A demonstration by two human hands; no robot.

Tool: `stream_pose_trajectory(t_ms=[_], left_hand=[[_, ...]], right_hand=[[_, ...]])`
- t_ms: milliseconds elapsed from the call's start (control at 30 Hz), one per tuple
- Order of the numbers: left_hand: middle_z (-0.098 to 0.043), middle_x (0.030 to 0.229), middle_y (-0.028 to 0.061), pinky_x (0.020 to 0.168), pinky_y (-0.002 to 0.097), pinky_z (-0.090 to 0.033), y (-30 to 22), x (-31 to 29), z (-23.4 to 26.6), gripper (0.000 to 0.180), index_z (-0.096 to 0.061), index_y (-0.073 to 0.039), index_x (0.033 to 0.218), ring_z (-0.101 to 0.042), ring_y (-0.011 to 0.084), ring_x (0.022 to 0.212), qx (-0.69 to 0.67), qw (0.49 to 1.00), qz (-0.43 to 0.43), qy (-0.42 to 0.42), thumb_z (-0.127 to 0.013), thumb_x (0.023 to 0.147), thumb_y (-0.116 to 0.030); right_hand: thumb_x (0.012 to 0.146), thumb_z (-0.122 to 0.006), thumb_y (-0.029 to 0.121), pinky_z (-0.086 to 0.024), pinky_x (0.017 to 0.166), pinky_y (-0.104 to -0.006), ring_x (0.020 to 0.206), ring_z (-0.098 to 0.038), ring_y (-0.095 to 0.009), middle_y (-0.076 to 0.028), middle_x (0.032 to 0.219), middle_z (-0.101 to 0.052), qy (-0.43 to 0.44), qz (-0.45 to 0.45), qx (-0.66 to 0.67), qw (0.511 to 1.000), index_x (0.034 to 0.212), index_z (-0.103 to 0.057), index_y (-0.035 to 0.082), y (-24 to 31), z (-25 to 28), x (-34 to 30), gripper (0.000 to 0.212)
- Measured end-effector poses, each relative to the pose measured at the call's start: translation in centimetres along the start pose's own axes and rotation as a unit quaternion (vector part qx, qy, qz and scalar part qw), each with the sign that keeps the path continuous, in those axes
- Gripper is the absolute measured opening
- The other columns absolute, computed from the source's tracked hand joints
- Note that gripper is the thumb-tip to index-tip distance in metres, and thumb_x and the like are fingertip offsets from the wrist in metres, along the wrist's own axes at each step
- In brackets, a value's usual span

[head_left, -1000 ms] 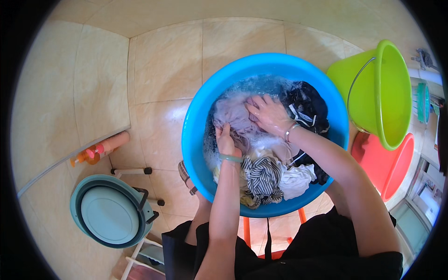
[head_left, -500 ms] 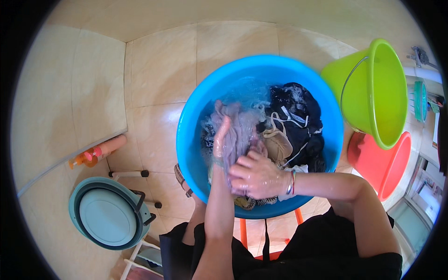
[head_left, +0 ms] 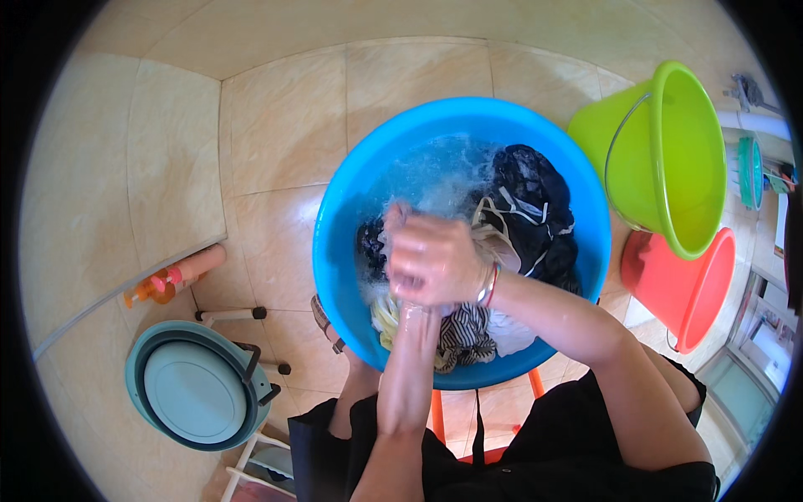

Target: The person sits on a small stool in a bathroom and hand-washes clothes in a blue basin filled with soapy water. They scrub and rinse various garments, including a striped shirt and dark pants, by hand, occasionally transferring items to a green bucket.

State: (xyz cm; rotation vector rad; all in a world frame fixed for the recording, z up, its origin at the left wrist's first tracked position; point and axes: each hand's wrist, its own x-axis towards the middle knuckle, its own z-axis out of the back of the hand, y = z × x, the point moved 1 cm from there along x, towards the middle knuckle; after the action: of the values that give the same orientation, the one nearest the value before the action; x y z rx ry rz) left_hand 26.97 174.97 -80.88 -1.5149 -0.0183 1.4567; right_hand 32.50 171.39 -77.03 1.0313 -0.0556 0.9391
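Above the left part of a blue basin point(head_left: 335, 322) with water and laundry, my right hand point(head_left: 439, 259) is closed, its curled fingers lying across my left hand point(head_left: 396, 219). Both hands are wet and blurred. My left hand's fingers are mostly hidden beneath the right. The greyish-mauve garment is bunched between the hands and nearly covered. Dark clothing point(head_left: 544, 209) with white straps lies at the basin's right, next to a beige piece point(head_left: 498, 243). Striped cloth point(head_left: 462, 336), white cloth point(head_left: 508, 330) and pale yellow cloth point(head_left: 385, 322) are by the near rim.
Right of the basin stand a lime-green bucket point(head_left: 619, 142) and a red bucket point(head_left: 669, 289). To the left are a grey-green folding basin point(head_left: 196, 393) and pink and orange bottles point(head_left: 188, 268) along the wall. Orange stool legs point(head_left: 437, 416) show under the basin.
My right hand has moved up and left onto my left hand, covering it. The greyish-mauve garment, spread out before, is now bunched and mostly hidden. More striped cloth shows.
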Motion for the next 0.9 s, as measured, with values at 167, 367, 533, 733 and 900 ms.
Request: stream_pose_trajectory(t_ms=[167, 367, 533, 733, 900], left_hand=[[-0.060, 0.122, 0.0077, 0.097, 0.0441, -0.045, -0.1, 2.1, 0.3, 0.050, -0.054, -0.007, 0.123, -0.058, 0.0264, 0.111, -0.323, 0.926, 0.116, 0.154, -0.048, 0.092, -0.046], [-0.052, 0.136, 0.0127, 0.106, 0.0421, -0.039, 5.0, 11.8, 4.2, 0.046, -0.048, -0.006, 0.135, -0.050, 0.0290, 0.124, -0.398, 0.881, 0.089, 0.239, -0.052, 0.092, -0.022], [-0.057, 0.129, 0.0110, 0.102, 0.0435, -0.043, 6.2, 12.1, 2.2, 0.042, -0.051, -0.006, 0.131, -0.054, 0.0291, 0.117, -0.310, 0.943, 0.093, 0.083, -0.048, 0.090, 0.002], [-0.056, 0.131, 0.0102, 0.105, 0.0446, -0.039, 5.2, 12.8, 1.8, 0.041, -0.051, -0.006, 0.132, -0.053, 0.0284, 0.119, -0.389, 0.870, 0.069, 0.294, -0.052, 0.094, -0.022], [-0.041, 0.145, 0.0071, 0.107, 0.0434, -0.036, -2.2, 4.7, 0.9, 0.050, -0.038, -0.012, 0.141, -0.045, 0.0260, 0.126, -0.430, 0.777, 0.102, 0.448, -0.046, 0.099, -0.038]], right_hand=[[0.079, -0.063, 0.032, -0.051, 0.061, -0.0436, 0.073, -0.065, -0.032, -0.009, 0.079, -0.066, 0.080, -0.237, -0.132, 0.959, 0.076, -0.062, 0.011, -10.9, -0.3, -2.7, 0.021], [0.084, -0.066, 0.036, -0.050, 0.083, -0.0446, 0.102, -0.058, -0.038, -0.020, 0.112, -0.060, 0.098, -0.226, -0.203, 0.948, 0.130, -0.049, 0.016, -12.3, -0.8, -3.9, 0.052], [0.085, -0.062, 0.025, -0.050, 0.086, -0.0478, 0.108, -0.058, -0.038, -0.020, 0.123, -0.058, 0.313, -0.123, -0.313, 0.888, 0.131, -0.055, 0.019, -14.2, -2.8, -6.1, 0.047], [0.082, -0.063, 0.018, -0.051, 0.077, -0.0447, 0.095, -0.060, -0.033, -0.013, 0.107, -0.059, 0.096, -0.266, -0.202, 0.938, 0.096, -0.066, 0.013, -11.5, -3.8, -3.3, 0.015], [0.071, -0.068, 0.019, -0.041, 0.072, -0.0389, 0.085, -0.050, -0.024, -0.003, 0.093, -0.053, 0.236, 0.006, -0.102, 0.966, 0.086, -0.063, 0.017, -0.5, 0.7, -5.0, 0.016]])
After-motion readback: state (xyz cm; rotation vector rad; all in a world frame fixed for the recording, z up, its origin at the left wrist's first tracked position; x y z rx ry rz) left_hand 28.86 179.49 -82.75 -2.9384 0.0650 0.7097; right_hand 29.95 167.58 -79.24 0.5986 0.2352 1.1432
